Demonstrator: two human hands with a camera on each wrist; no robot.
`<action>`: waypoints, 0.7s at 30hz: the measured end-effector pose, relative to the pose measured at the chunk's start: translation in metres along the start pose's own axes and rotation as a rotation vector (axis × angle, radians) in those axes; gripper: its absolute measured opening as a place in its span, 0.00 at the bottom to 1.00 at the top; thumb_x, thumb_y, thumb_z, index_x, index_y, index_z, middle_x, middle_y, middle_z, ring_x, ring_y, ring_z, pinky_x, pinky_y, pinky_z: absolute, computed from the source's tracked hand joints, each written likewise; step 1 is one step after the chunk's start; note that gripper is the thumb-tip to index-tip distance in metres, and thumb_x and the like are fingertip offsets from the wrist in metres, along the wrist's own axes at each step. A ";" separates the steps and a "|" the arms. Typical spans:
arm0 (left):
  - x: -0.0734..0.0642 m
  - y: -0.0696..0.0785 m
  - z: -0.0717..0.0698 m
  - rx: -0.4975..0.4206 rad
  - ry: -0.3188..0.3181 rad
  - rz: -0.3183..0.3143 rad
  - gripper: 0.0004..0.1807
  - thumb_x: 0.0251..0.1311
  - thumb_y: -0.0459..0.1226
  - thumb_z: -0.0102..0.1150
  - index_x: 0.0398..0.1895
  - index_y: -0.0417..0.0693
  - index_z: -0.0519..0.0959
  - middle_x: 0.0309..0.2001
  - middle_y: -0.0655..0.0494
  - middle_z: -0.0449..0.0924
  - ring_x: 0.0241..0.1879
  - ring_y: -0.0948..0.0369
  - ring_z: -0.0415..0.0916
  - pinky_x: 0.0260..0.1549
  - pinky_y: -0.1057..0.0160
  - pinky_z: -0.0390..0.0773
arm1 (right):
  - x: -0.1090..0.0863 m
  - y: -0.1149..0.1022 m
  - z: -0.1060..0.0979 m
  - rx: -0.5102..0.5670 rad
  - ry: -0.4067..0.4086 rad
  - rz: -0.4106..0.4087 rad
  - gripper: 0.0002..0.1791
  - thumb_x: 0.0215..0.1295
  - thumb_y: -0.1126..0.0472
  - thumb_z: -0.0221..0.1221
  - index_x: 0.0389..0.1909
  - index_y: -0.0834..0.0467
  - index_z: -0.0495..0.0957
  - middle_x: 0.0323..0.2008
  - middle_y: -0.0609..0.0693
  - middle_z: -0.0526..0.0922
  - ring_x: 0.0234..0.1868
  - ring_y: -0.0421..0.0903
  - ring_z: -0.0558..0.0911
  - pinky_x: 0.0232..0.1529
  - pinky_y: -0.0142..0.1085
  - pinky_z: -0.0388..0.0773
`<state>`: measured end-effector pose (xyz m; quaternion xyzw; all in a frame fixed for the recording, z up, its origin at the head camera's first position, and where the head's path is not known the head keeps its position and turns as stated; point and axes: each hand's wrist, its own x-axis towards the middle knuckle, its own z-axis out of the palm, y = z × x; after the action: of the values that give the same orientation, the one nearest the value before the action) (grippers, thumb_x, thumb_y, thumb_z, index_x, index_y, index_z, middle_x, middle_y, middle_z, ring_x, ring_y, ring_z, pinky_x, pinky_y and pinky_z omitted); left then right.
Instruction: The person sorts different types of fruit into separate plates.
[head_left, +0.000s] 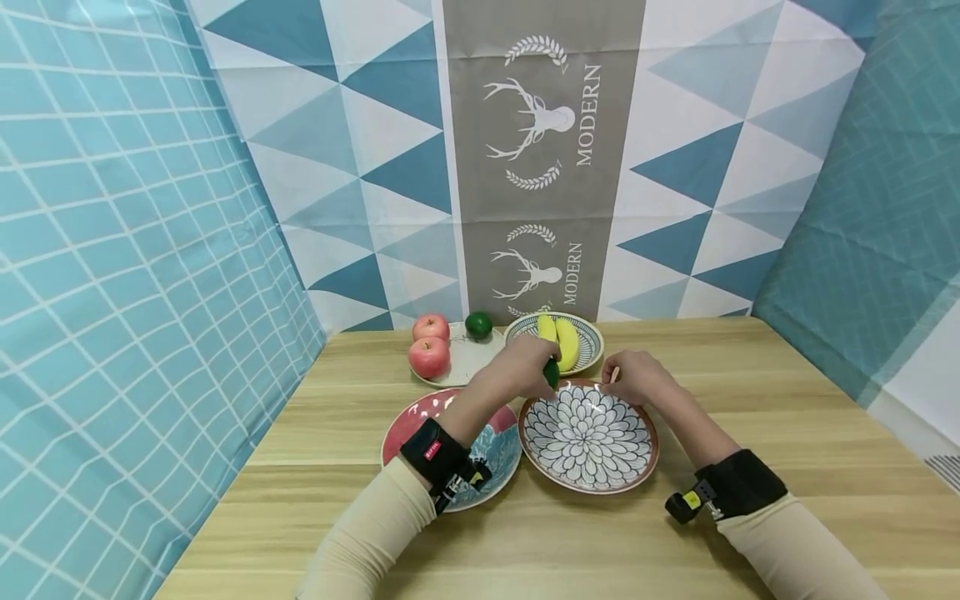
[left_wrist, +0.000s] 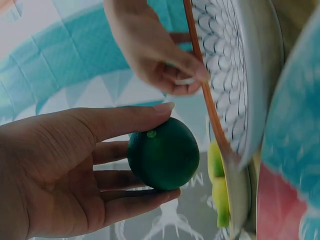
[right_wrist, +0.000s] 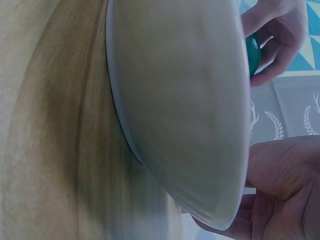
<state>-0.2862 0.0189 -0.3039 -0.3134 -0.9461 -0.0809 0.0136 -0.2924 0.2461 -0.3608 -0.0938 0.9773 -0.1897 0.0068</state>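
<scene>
My left hand [head_left: 527, 365] holds a round green lime [left_wrist: 163, 154] between thumb and fingertips, above the back left rim of a white bowl with a petal pattern and brown rim [head_left: 588, 442]. At that bowl's back right rim, my right hand [head_left: 636, 377] pinches the edge with curled fingers. The right wrist view shows the bowl's pale outer side [right_wrist: 175, 100], with part of the right hand hidden behind its rim. Under my left forearm lies a red and blue plate [head_left: 487, 492], partly covered by the arm.
Behind, a pale plate [head_left: 467, 360] carries two apples [head_left: 430, 357] and another green fruit [head_left: 478, 325]. Beside it stands a patterned bowl [head_left: 592, 337] with bananas [head_left: 567, 343]. The wooden table [head_left: 757, 400] ends at a printed cloth backdrop [head_left: 525, 208].
</scene>
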 end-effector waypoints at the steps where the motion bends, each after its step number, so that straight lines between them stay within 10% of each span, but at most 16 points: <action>1: -0.001 0.004 0.002 0.004 0.000 0.010 0.34 0.41 0.46 0.81 0.54 0.50 0.80 0.44 0.58 0.80 0.42 0.61 0.73 0.40 0.66 0.75 | -0.001 0.001 0.000 0.000 0.005 -0.003 0.07 0.60 0.57 0.68 0.28 0.53 0.79 0.27 0.49 0.80 0.29 0.48 0.76 0.28 0.38 0.72; 21: -0.002 0.056 0.031 0.008 -0.014 0.162 0.35 0.42 0.51 0.79 0.57 0.56 0.78 0.41 0.64 0.80 0.40 0.66 0.73 0.37 0.70 0.74 | 0.000 0.003 0.002 0.004 0.021 -0.017 0.04 0.58 0.61 0.66 0.32 0.56 0.81 0.29 0.51 0.80 0.27 0.47 0.76 0.23 0.35 0.72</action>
<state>-0.2508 0.0671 -0.3263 -0.3894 -0.9180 -0.0734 0.0149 -0.2929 0.2481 -0.3638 -0.1000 0.9761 -0.1929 -0.0047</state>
